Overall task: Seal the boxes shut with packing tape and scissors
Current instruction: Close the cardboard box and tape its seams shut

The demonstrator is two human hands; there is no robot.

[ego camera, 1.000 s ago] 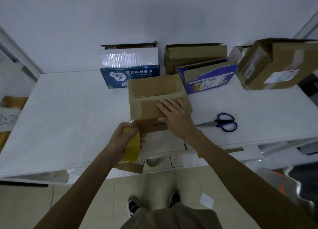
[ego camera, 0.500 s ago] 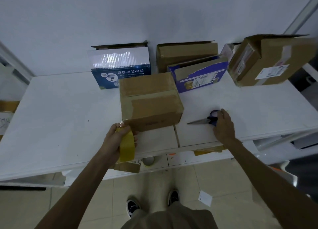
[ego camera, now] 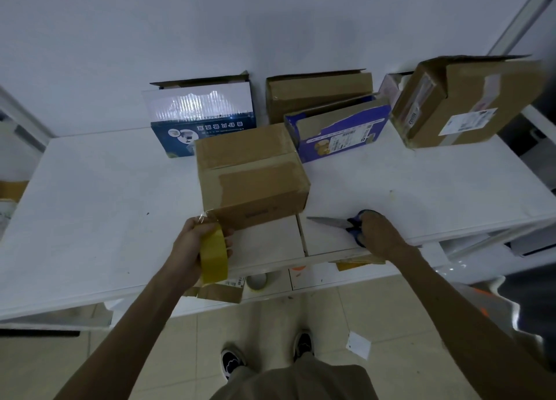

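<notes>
1. Both hands are well apart, one on each side of the brown box (ego camera: 251, 177) at the front of the white tabletop (ego camera: 99, 195).
2. Left hand (ego camera: 192, 249) is wrapped around a yellow roll of packing tape (ego camera: 213, 255), held on edge just in front of the box's near left corner; a clear strand of tape runs from the roll up to that corner.
3. Right hand (ego camera: 379, 234) is closed over the blue handles of the scissors (ego camera: 337, 223), which lie flat on the tabletop with the blades together and pointing left towards the box. Whether the fingers are through the handle loops cannot be told.
4. Box flaps are folded down, and a strip of tape lies across the top along the seam.
5. Behind it, against the wall, stand a dark blue printed box (ego camera: 201, 120) with its flap up, a plain brown box (ego camera: 319, 93), and a purple box (ego camera: 340, 129) with a shipping label, which leans against the brown one.
6. At the far right a larger brown carton (ego camera: 469, 105) with a white label sits tilted.
7. Below the tabletop edge, another roll of tape (ego camera: 257, 282) rests on a lower shelf, and the person's dark shoes show on the tiled floor.
</notes>
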